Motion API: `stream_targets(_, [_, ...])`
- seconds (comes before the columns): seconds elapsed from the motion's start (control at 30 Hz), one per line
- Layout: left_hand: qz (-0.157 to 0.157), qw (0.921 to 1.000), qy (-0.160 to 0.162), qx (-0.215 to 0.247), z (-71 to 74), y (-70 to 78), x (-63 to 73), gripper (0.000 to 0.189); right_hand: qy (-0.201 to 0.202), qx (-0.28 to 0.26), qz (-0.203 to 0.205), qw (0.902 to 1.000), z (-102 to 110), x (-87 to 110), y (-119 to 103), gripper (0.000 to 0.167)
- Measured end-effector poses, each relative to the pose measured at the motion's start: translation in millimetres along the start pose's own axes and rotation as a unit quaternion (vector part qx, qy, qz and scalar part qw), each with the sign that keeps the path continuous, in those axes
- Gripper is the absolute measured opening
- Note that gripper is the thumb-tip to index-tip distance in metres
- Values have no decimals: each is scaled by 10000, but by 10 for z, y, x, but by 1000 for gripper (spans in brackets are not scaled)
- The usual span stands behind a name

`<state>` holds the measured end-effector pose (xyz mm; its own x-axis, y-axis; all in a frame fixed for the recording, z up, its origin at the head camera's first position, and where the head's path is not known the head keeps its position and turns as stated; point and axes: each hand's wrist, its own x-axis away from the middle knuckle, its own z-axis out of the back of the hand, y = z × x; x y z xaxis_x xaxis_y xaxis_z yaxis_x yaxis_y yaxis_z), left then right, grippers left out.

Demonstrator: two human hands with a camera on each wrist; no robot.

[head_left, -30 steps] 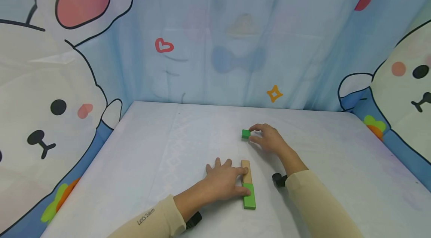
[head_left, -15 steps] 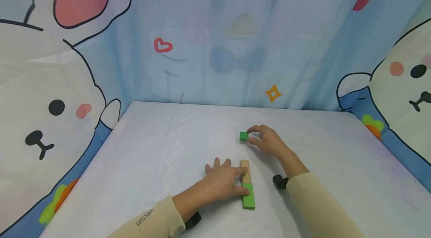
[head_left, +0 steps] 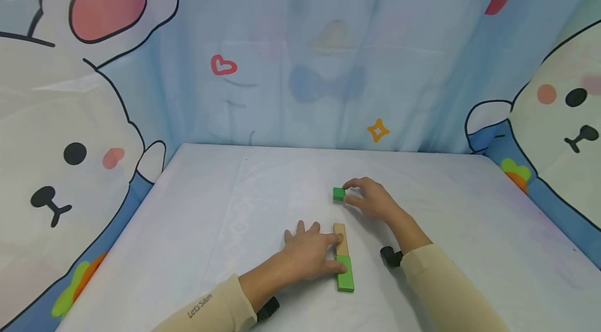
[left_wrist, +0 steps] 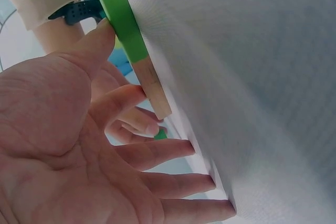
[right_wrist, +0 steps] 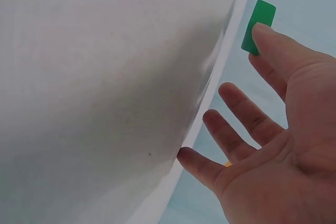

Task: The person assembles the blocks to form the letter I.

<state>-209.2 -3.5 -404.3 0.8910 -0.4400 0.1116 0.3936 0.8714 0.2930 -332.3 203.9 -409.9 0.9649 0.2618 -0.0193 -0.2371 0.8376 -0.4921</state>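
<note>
In the head view a natural wood block (head_left: pixel 341 247) and a light green block (head_left: pixel 345 281) lie end to end in a line on the white table. My left hand (head_left: pixel 306 252) spreads over their left side, its thumb touching the green block and its index finger the wood one. The other left fingertips rest on the cloth in the left wrist view. Further back, my right hand (head_left: pixel 373 199) pinches a small darker green block (right_wrist: pixel 261 22) between thumb and index finger. The remaining right fingers (right_wrist: pixel 231 135) extend apart from that block.
A white cloth covers the table (head_left: pixel 225 196), with its back edge against a blue curtain (head_left: pixel 263 34) printed with cartoon animals. Black wrist devices (head_left: pixel 391 257) sit under both sleeves (head_left: pixel 451 290).
My right hand has brought the small green block slightly nearer to the two lined-up blocks and a little left. The left hand stays on its blocks; the view shifts slightly.
</note>
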Motion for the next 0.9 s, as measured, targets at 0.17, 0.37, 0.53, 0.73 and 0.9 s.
stream_targets(0.17, [14,10000,-18,32,5,11,19,64,29,20,117,9999,-8,48,23,33])
stream_targets(0.37, [-11,10000,4,75,6,5,17,65,102,-5,269,9996,-11,101,36,32])
stream_targets(0.53, [5,9999,-13,99,-2,-4,1,66,126,34,363,9993,-16,130,33,31])
stream_targets(0.73, [-14,9999,13,130,-15,-5,1,66,70,82,379,9992,-37,148,24,31])
stream_targets(0.9, [-14,9999,1,145,-16,-1,0,66,-16,154,319,9994,-55,167,2,32])
